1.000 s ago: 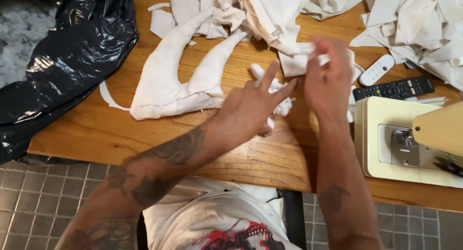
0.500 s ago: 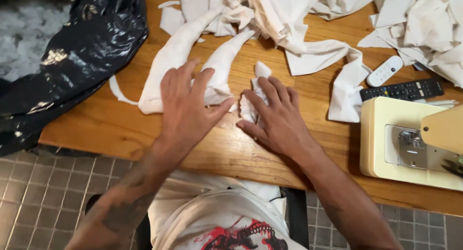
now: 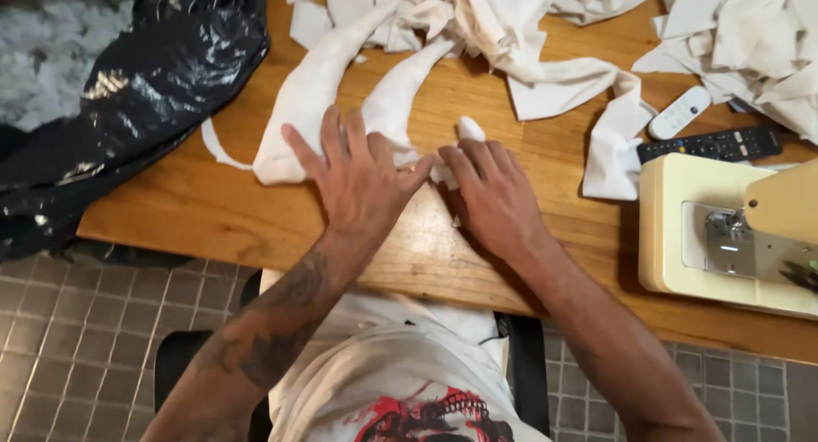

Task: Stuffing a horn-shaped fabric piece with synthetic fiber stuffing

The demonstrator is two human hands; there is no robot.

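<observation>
Both hands lie flat and open, side by side. The left hand (image 3: 362,182) and right hand (image 3: 494,195) press a small white cloth piece (image 3: 434,162) on the near table (image 3: 213,212). This looks like smoothing; lifting it next needs a pinch.

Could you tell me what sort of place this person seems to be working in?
Probably a home sewing corner: a cream sewing machine stands on a wooden table strewn with white fabric pieces, two remote controls lie nearby, and the floor is tiled.

Small white cloth piece (image 3: 467,132) flat on wooden table, mostly covered by hands.
</observation>
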